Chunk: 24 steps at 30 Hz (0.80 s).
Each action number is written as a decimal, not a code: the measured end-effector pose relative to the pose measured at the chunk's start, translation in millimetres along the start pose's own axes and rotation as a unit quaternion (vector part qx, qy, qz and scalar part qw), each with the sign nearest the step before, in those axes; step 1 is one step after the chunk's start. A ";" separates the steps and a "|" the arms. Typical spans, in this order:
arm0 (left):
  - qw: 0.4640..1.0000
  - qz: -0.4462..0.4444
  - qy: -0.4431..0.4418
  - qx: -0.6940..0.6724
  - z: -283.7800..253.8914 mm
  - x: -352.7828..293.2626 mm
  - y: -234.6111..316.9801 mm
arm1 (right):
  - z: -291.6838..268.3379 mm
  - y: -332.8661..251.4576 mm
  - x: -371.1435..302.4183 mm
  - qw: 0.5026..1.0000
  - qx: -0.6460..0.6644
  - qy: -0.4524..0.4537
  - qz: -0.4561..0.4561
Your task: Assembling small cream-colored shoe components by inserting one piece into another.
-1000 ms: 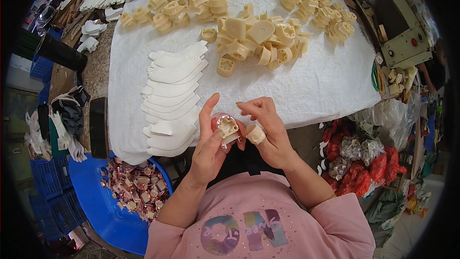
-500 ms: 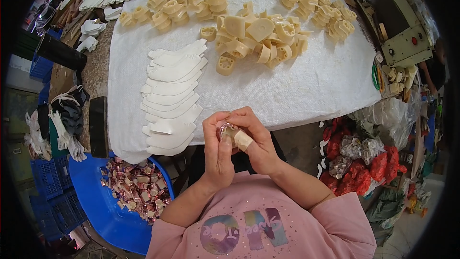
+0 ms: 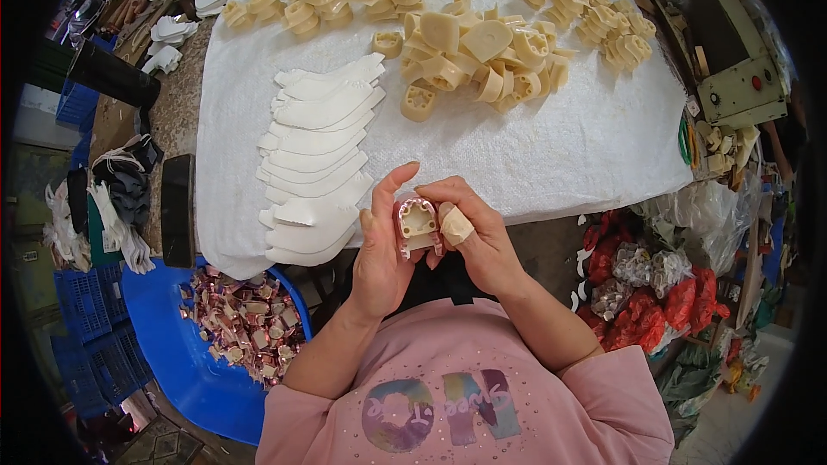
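A hollow shoe heel [image 3: 419,222] with a shiny metallic pink outside and a beige inside sits between my two hands, its open face turned up. My left hand [image 3: 382,251] supports it along the left side, thumb and forefinger raised away from it; its other fingers are partly hidden. My right hand [image 3: 479,239] grips the heel from the right, fingers bent over its upper edge. Beige tape [image 3: 457,226] wraps the right thumb. Ahead on the white cloth [image 3: 517,164] lie a pile of bare beige heels [image 3: 474,52] and an overlapping row of curved white sheet pieces [image 3: 319,155].
A blue basin [image 3: 164,362] at lower left holds many metallic pink heels [image 3: 250,323]. A black phone-like slab [image 3: 178,211] lies at the table's left edge, near a dark cylinder [image 3: 112,75]. Red plastic bags [image 3: 633,319] sit on the floor at right. A green metal machine [image 3: 745,90] stands far right.
My hands have parted slightly, and the heel has turned to show its hollow face. My left thumb and forefinger have lifted off it. The view has shifted a little.
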State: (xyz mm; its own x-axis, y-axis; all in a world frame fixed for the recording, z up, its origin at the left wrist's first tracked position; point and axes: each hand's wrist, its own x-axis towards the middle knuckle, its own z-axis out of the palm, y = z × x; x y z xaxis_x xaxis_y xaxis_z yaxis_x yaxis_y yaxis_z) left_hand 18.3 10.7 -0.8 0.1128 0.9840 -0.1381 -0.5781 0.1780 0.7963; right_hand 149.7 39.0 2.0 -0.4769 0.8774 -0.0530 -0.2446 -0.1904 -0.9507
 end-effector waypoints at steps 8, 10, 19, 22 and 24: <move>0.986 0.045 -0.016 0.157 -3.0 -3.7 -0.3 | 0.6 0.3 1.6 0.946 -0.299 0.036 -0.122; 0.985 0.078 -0.007 0.156 -0.3 -4.4 -12.1 | 11.4 -3.1 0.2 0.968 -0.238 0.046 -0.056; 0.985 0.098 0.005 0.139 5.4 -4.6 -15.2 | 14.3 17.2 1.8 0.964 -0.224 0.075 -0.123; 0.993 0.076 0.004 0.085 6.9 -2.8 -14.0 | 13.4 13.3 1.2 0.965 -0.228 0.073 -0.103; 0.995 0.066 0.009 0.069 9.2 -4.1 -11.7 | 7.8 15.4 2.0 0.962 -0.237 0.061 -0.124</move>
State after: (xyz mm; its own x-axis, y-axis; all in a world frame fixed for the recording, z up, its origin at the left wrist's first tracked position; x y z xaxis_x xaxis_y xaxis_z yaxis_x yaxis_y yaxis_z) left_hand 32.0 4.5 -4.1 0.0271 0.9990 -0.0367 -0.4707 0.0451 0.8812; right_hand 138.3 34.4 -10.3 -0.3443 0.9205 0.1846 0.0878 0.2273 -0.9698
